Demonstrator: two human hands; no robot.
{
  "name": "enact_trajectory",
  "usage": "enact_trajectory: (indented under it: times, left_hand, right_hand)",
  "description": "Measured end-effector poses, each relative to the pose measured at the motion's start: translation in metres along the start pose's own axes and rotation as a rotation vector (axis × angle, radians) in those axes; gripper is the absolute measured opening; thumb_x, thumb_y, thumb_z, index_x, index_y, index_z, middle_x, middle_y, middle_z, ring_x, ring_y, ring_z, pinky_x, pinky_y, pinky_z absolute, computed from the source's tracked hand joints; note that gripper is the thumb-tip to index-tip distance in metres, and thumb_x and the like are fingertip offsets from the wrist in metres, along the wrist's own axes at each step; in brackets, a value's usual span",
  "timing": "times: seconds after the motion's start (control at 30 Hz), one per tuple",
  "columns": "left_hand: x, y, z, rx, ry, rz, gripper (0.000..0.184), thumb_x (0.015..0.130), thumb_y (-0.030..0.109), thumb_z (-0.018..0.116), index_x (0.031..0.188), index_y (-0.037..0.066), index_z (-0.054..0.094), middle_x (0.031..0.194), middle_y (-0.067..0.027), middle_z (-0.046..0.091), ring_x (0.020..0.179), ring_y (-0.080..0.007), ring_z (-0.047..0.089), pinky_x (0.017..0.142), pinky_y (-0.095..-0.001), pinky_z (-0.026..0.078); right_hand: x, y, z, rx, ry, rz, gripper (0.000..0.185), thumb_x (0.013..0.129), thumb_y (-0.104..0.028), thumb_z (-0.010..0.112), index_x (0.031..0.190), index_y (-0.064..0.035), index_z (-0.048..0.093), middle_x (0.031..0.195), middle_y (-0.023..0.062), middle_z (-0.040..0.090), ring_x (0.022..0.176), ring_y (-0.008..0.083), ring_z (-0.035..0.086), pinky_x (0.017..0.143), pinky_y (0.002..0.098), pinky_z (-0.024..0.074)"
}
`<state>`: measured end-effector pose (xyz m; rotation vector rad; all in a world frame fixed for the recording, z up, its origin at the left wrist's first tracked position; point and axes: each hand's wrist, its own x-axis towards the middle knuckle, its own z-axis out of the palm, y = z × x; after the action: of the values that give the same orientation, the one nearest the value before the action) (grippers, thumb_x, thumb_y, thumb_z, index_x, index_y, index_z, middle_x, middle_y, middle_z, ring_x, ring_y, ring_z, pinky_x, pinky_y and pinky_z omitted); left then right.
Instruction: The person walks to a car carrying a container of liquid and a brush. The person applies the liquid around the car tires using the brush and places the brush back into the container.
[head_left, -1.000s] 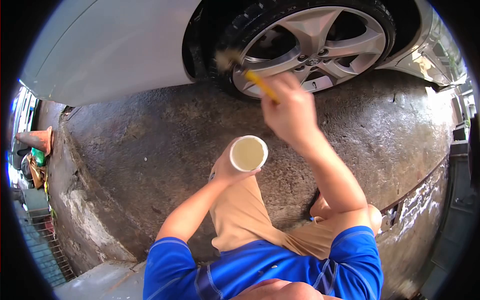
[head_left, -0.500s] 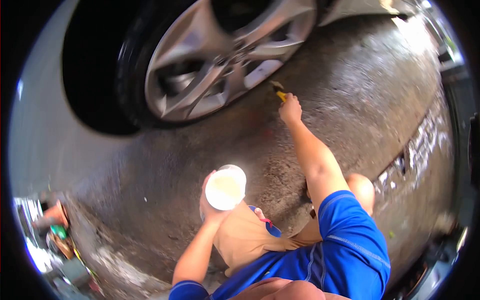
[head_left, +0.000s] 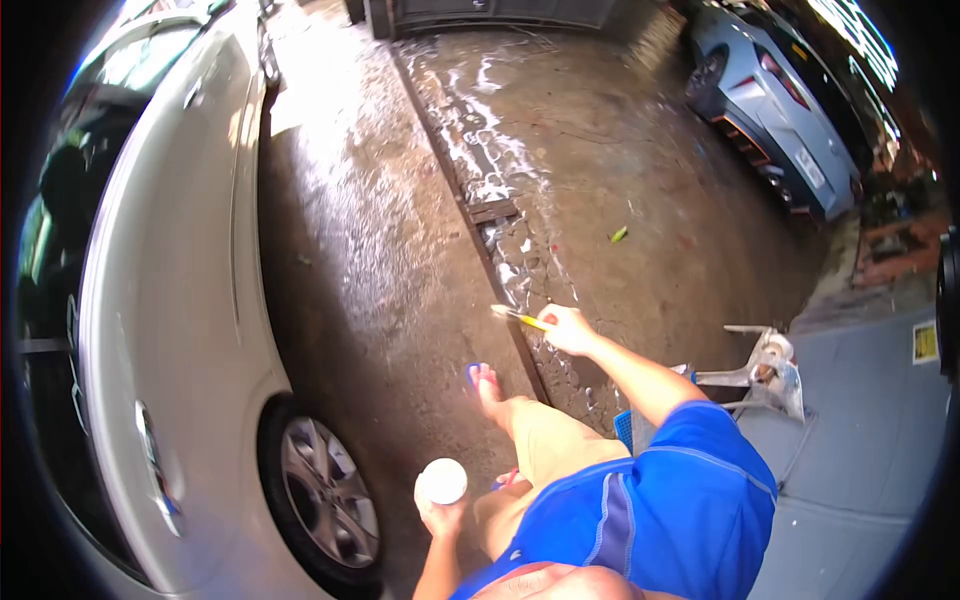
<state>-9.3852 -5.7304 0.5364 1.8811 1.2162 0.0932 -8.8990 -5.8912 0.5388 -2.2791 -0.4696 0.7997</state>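
Observation:
My left hand (head_left: 440,514) is wrapped round a white cup (head_left: 443,481) at the lower centre, its round top facing up. Pinched in the fingers of my right hand (head_left: 566,330) is a brush (head_left: 530,320) with a yellow handle, its pale bristles pointing left over the floor. Neither the brush nor the cup touches the light-coloured car (head_left: 190,270) on the left. That car's wheel (head_left: 328,490), with silver spokes, lies to the left of the cup.
Wet concrete floor (head_left: 370,230) stretches ahead, crossed by a dark groove with white suds beside it. A second car (head_left: 775,110) stands at the upper right. A grey surface (head_left: 860,440) with a metal fitting (head_left: 765,375) is at the right, near my right arm.
My view has swung right, from close at the wheel to along the car's side. The brush has gone from the wheel to over the floor. Both hands keep their holds.

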Motion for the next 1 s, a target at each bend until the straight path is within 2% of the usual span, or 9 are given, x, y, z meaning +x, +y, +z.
enact_trajectory:
  times: [0.03,0.1,0.17,0.23,0.3,0.33,0.47,0.77,1.0]
  left_hand:
    - [0.012,0.039,-0.014,0.031,-0.050,0.107,0.092,0.070,0.021,0.096,0.147,0.005,0.049,0.134,-0.0150,0.065,0.123,-0.0283,0.067,0.109,-0.0431,0.052]
    - [0.064,0.083,-0.023,-0.412,-0.273,0.040,0.086,0.074,0.020,0.092,0.147,0.004,0.050,0.136,-0.0172,0.065,0.124,-0.0309,0.066,0.110,-0.0444,0.052]
    - [0.112,0.147,-0.039,-0.029,-0.140,0.507,0.088,0.074,0.023,0.094,0.148,0.002,0.051,0.143,-0.0210,0.061,0.132,-0.0376,0.061,0.113,-0.0471,0.049]
    - [0.170,0.167,-0.026,-0.056,-0.126,0.665,0.098,0.067,0.025,0.098,0.150,0.001,0.050,0.153,-0.0254,0.052,0.145,-0.0421,0.049,0.120,-0.0483,0.043]
    - [0.213,0.224,-0.031,0.065,-0.078,0.759,0.100,0.066,0.019,0.096,0.152,0.002,0.048,0.152,-0.0246,0.053,0.142,-0.0433,0.051,0.120,-0.0488,0.044]
    - [0.231,0.250,-0.029,0.051,-0.105,0.697,0.101,0.066,0.017,0.095,0.153,0.002,0.047,0.152,-0.0246,0.053,0.142,-0.0440,0.052,0.119,-0.0494,0.045]
    - [0.307,0.349,-0.030,0.169,-0.166,0.759,0.102,0.064,0.014,0.095,0.153,0.003,0.046,0.150,-0.0233,0.053,0.142,-0.0437,0.050,0.121,-0.0495,0.043]
    - [0.509,0.462,-0.028,0.164,-0.274,1.036,0.091,0.064,0.005,0.084,0.149,0.002,0.051,0.149,-0.0225,0.055,0.141,-0.0462,0.049,0.120,-0.0529,0.043]
    - [0.664,0.570,-0.059,0.315,-0.305,0.948,0.084,0.067,0.008,0.083,0.146,0.002,0.056,0.151,-0.0214,0.055,0.146,-0.0440,0.045,0.125,-0.0501,0.038]
  right_hand:
    - [-0.023,-0.002,-0.035,0.083,0.010,-0.022,0.032,0.082,-0.003,0.078,0.113,-0.0060,0.074,0.095,0.0087,0.077,0.091,0.0156,0.071,0.083,0.0350,0.0584]
    - [-0.058,-0.034,-0.083,0.365,0.005,-0.113,0.034,0.083,0.000,0.082,0.115,-0.0042,0.075,0.097,0.0034,0.076,0.090,0.0098,0.068,0.082,0.0302,0.0576]
    - [-0.089,-0.090,-0.126,0.302,-0.003,-0.125,0.031,0.085,-0.002,0.081,0.116,-0.0029,0.074,0.104,0.0050,0.076,0.097,0.0132,0.070,0.086,0.0342,0.0582]
    - [-0.090,-0.122,-0.140,0.385,-0.073,-0.121,0.031,0.084,0.003,0.080,0.114,-0.0029,0.075,0.106,0.0089,0.077,0.098,0.0167,0.072,0.086,0.0354,0.0588]
    - [-0.085,-0.179,-0.165,0.177,0.054,-0.485,0.030,0.082,0.006,0.079,0.111,-0.0026,0.075,0.104,0.0123,0.076,0.092,0.0237,0.074,0.085,0.0362,0.0595]
    - [-0.079,-0.205,-0.181,0.104,0.081,-0.603,0.027,0.081,0.003,0.079,0.107,-0.0035,0.075,0.104,0.0133,0.074,0.089,0.0305,0.074,0.082,0.0366,0.0602]
    - [-0.031,-0.262,-0.199,-0.112,0.080,-0.647,0.031,0.079,0.003,0.078,0.109,-0.0055,0.074,0.107,0.0116,0.071,0.091,0.0323,0.074,0.077,0.0393,0.0604]
    - [0.198,-0.347,-0.166,-0.796,-0.035,-0.743,0.017,0.087,-0.008,0.065,0.103,-0.0038,0.069,0.110,0.0079,0.062,0.092,0.0278,0.067,0.075,0.0420,0.0619]
    - [0.346,-0.449,-0.226,-0.712,-0.026,-0.804,0.019,0.083,-0.022,0.071,0.090,-0.0041,0.072,0.107,0.0150,0.067,0.090,0.0299,0.066,0.071,0.0425,0.0559]
